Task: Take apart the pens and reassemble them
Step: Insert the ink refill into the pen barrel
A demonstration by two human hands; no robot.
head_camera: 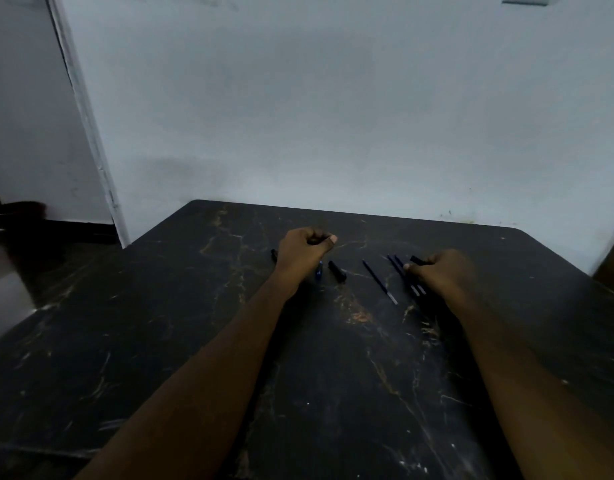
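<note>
Head view: at the far left a white door frame (90, 140) runs down beside the pale wall (333, 116), and the dark, gold-veined table (194, 323) fills the lower part of the picture. The left forearm reaches forward from the bottom edge. A small black pen piece (273, 255) lies on the table just to the left of the wrist. The left hand (305, 252) is held back-up near the middle of the table, fingers curled under into a loose fist and the thumb laid forward across them. It is too dim there to tell whether it grips anything. Just right of that wrist lies a short blue pen part (319, 271), and next to it a stubby black barrel (337, 271), both flat on the table and slanted. Further right a single thin refill (380, 281) lies on its own, its pale end toward the camera. Beyond it a pair of refills (406, 275) lie side by side, partly under the right fingers. The right hand (440, 271) rests low on the table with its knuckles up and its forearm stretched straight back. Its fingertips are drawn together and pinch a short black cap (418, 260) that pokes out to the left above the pair of refills.
</note>
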